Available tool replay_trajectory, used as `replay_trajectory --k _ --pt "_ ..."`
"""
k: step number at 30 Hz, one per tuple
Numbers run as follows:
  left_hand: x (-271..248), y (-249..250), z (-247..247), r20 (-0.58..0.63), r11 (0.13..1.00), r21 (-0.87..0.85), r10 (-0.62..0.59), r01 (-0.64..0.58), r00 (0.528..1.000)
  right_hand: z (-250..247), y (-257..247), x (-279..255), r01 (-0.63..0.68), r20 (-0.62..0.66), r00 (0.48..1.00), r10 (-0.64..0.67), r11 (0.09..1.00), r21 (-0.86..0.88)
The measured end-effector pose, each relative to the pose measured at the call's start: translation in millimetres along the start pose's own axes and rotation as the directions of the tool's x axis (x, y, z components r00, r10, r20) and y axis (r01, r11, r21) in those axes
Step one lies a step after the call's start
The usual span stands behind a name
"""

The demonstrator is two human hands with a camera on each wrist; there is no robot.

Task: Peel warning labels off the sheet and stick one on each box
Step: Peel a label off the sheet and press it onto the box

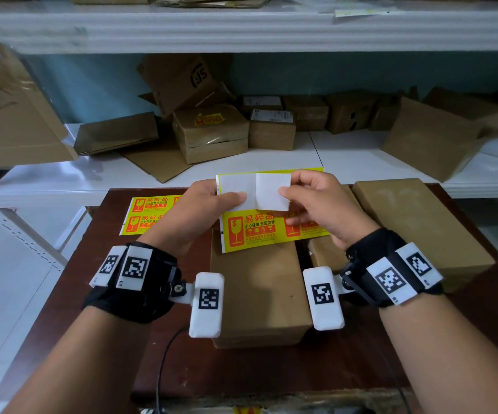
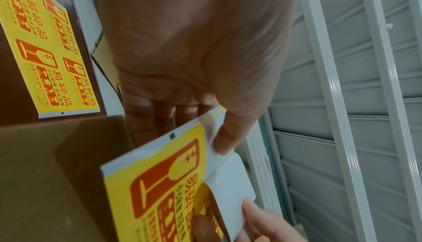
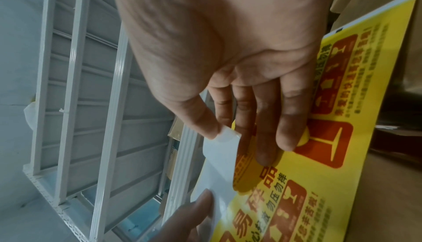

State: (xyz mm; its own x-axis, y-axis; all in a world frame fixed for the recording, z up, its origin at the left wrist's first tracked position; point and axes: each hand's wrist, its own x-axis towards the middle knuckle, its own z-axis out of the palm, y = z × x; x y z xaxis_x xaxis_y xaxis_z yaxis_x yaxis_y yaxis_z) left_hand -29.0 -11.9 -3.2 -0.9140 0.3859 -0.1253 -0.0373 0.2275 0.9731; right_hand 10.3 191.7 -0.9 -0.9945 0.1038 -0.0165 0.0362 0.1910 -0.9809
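While boxes (image 1: 259,294) crowd below, hands peel labels (image 1: 272,191).

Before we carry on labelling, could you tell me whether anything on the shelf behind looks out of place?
Yes: the SF-marked box leans tilted atop other boxes, and a flattened carton lies under the already-labelled box. Nothing looks spilled.

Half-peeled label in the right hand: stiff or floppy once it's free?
Probably floppy: the label already curls back over itself where the right hand pinches it. Likely very light and thin. It may cling to fingers, since its underside faces up while the left hand holds the sheet.
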Motion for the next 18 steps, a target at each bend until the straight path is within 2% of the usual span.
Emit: replay_trajectory --k 18 --pt "0.6 -1.1 -3.6 -0.015 1.000 -0.002 -0.016 0.016 1.000 -9.6 3.4 3.4 -0.047 -0.014 0.999 0.047 0.999 -0.008"
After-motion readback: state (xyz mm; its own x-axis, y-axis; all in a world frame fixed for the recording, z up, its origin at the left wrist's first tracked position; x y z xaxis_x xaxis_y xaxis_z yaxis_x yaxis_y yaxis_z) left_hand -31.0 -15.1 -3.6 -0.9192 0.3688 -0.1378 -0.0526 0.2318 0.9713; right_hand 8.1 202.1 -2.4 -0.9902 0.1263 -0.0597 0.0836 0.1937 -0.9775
